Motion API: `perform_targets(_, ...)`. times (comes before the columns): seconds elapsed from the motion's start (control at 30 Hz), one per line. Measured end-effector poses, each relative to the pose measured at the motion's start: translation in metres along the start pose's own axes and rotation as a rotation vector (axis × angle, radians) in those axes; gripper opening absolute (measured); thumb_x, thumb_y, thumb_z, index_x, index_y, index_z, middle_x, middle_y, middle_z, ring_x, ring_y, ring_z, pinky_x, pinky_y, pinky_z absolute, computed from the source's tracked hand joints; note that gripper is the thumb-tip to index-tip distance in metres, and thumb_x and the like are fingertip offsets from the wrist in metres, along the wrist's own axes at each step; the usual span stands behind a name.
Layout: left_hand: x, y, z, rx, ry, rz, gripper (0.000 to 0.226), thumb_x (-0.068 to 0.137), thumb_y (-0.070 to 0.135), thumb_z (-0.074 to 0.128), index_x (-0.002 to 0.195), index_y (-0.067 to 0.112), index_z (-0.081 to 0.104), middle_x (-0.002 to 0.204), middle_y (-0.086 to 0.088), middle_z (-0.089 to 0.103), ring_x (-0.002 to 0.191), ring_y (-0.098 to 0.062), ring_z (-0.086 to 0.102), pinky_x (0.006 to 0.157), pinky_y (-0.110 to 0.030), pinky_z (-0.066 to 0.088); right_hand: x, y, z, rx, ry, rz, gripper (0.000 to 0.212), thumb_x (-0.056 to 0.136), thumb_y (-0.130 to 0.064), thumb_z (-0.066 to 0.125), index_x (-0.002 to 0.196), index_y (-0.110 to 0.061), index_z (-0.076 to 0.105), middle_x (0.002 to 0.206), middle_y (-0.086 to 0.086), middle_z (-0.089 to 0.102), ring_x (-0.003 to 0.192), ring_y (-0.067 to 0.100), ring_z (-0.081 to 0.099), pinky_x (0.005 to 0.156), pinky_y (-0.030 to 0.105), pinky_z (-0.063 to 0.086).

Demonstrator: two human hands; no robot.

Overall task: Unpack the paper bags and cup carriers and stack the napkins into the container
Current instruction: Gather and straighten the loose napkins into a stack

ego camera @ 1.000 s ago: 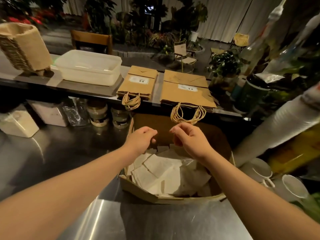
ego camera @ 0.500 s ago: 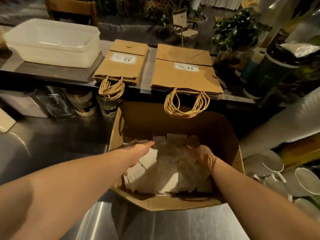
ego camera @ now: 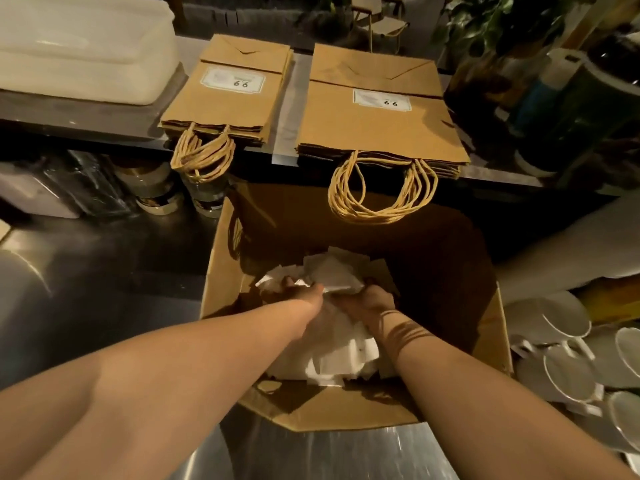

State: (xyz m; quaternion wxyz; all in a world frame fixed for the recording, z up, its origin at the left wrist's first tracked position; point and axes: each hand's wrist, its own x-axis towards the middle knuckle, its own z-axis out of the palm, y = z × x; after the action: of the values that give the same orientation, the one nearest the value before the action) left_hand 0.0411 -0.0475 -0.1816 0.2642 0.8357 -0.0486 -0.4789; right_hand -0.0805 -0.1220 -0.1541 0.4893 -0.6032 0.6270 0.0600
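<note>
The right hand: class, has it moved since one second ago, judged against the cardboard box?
Yes. The right hand has gone from above the cardboard box rim down inside, onto the napkins.

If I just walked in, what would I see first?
Two hands, the left hand and the right hand, reach down into an open cardboard box on the steel counter and gather a bunch of white napkins. Behind the box, on the raised shelf, lie two flat stacks of brown paper bags, with their string handles hanging over the edge. A white plastic container sits at the far left of that shelf.
</note>
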Motion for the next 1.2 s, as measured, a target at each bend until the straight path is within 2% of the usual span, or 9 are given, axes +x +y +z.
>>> perform_targets(0.03,-0.001,0.000,0.001,-0.054,-0.001,0.002,0.088,0.085,0.072,0.050,0.156,0.026,0.027,0.156,-0.010,0.038,0.141,-0.037,0.039,0.112,-0.045,0.037,-0.003,-0.002,0.002,0.022,-0.003,0.016,0.122,0.042,-0.085,0.079,0.138,-0.013,0.057,0.131,0.012,0.062,0.117,0.030,0.062,0.098,0.037,0.053)
perform_targets(0.13,-0.036,0.011,-0.008,-0.127,-0.007,0.039,0.066,0.099,0.045,0.058,0.155,0.028,0.026,0.149,-0.014,0.042,0.126,-0.038,0.052,0.094,-0.045,0.047,-0.011,-0.009,0.001,0.056,-0.055,0.041,0.082,0.071,-0.060,0.084,0.129,-0.008,0.060,0.115,0.013,0.071,0.098,0.029,0.071,0.083,0.040,0.060)
perform_targets(0.27,-0.044,0.020,-0.013,-0.136,-0.040,0.055,0.066,0.102,0.042,0.055,0.159,0.028,0.024,0.152,-0.010,0.044,0.135,-0.036,0.046,0.108,-0.043,0.042,-0.020,-0.015,-0.001,0.220,-0.089,0.023,0.050,0.081,-0.047,0.082,0.107,-0.008,0.066,0.094,0.011,0.076,0.084,0.029,0.075,0.077,0.044,0.063)
perform_targets(0.43,-0.065,0.030,-0.040,-0.096,-0.105,0.104,0.055,0.110,0.028,0.041,0.162,0.016,0.025,0.165,-0.011,0.028,0.148,-0.034,0.032,0.111,-0.035,0.036,-0.047,-0.030,-0.006,0.332,-0.024,-0.007,0.038,0.082,-0.036,0.081,0.104,-0.009,0.064,0.096,0.017,0.076,0.086,0.036,0.075,0.081,0.053,0.062)
perform_targets(0.53,-0.079,0.031,-0.060,-0.092,-0.126,0.176,0.052,0.109,0.025,0.045,0.159,0.014,0.033,0.166,-0.013,0.028,0.150,-0.034,0.031,0.114,-0.038,0.034,-0.071,-0.036,-0.010,0.452,-0.043,-0.050,0.024,0.086,-0.027,0.078,0.100,-0.013,0.064,0.100,0.018,0.076,0.085,0.034,0.075,0.077,0.047,0.063)
perform_targets(0.67,-0.113,0.021,-0.082,-0.209,-0.158,0.163,0.084,0.096,0.045,0.066,0.163,0.040,0.016,0.160,-0.009,0.034,0.138,-0.037,0.041,0.110,-0.046,0.041,-0.108,-0.044,-0.012,0.490,-0.060,-0.064,0.038,0.078,-0.034,0.078,0.110,-0.017,0.067,0.095,0.009,0.078,0.086,0.030,0.076,0.083,0.050,0.061)
perform_targets(0.8,-0.147,0.011,-0.109,-0.285,-0.162,0.189,0.078,0.097,0.046,0.065,0.160,0.043,0.020,0.143,-0.005,0.040,0.106,-0.030,0.048,0.090,-0.044,0.044,-0.153,-0.053,-0.010,0.510,-0.082,-0.139,0.034,0.082,-0.035,0.071,0.110,-0.017,0.066,0.092,0.008,0.079,0.083,0.029,0.077,0.079,0.047,0.062)
perform_targets(0.97,-0.188,-0.006,-0.144,-0.386,-0.165,0.246,0.069,0.094,0.045,0.068,0.152,0.043,0.030,0.130,-0.006,0.053,0.112,-0.033,0.056,0.100,-0.054,0.051,-0.209,-0.068,-0.004,0.545,-0.116,-0.284,0.029,0.089,-0.031,0.068,0.114,-0.018,0.062,0.096,0.007,0.078,0.077,0.022,0.077,0.056,0.031,0.059)
perform_targets(1.2,-0.225,-0.037,-0.196,-0.586,-0.162,0.330,0.055,0.091,0.040,0.071,0.136,0.042,0.040,0.119,-0.008,0.065,0.103,-0.036,0.067,0.089,-0.059,0.058,-0.271,-0.102,0.020,0.492,-0.111,-0.442,0.037,0.088,-0.031,0.072,0.121,-0.019,0.060,0.100,0.007,0.076,0.085,0.024,0.076,0.068,0.036,0.062)
